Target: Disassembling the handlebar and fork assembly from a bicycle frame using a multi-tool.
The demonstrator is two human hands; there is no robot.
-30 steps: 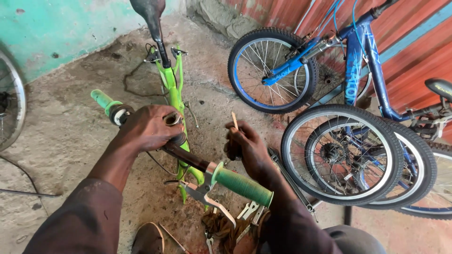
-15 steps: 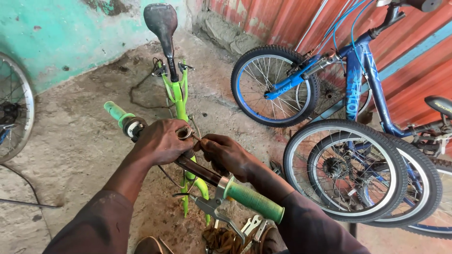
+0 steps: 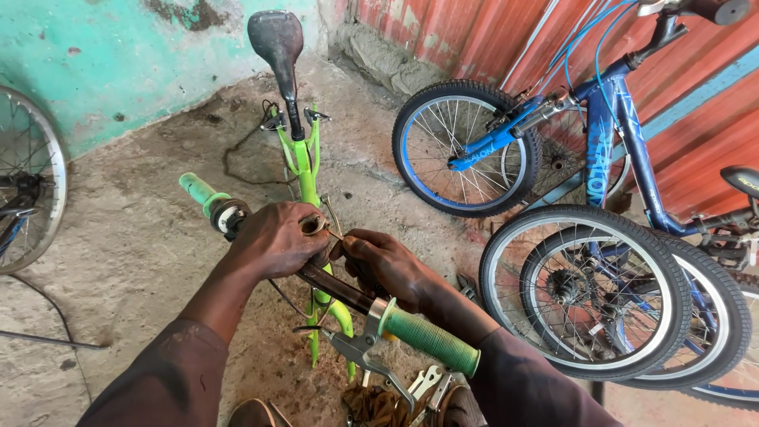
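At the far left edge stands a bare spoked wheel (image 3: 28,182) against the turquoise wall (image 3: 118,55), on the stained concrete floor (image 3: 134,261). Next comes the bright green bicycle frame (image 3: 304,162), lying away from the viewer with its black saddle (image 3: 275,35) at the top, and its handlebar (image 3: 332,286) crossing the lower middle on a slant. The bar's left green grip (image 3: 198,191) points up and left; the right green grip (image 3: 431,341) points down and right, with a silver brake lever (image 3: 360,352) hanging just under it.

The left hand (image 3: 277,237) comes in from the lower left, forearm in a dark brown sleeve (image 3: 170,379), wrist straight, knuckles up. Its fingers are wrapped down over the middle of the handlebar, clamped on it just beside the stem. The right hand (image 3: 387,265) enters from the lower right, its arm bent across the bar, and meets the left hand so that the two touch. Its fingers are curled together, pinched around a small part at the stem; what that part is cannot be told, as the hands hide it.

Below the bar, a few metal wrenches (image 3: 431,383) lie on the floor. To the right, a blue bicycle (image 3: 601,150) leans near the red corrugated wall (image 3: 490,32), its tyres beside other wheels (image 3: 585,292).
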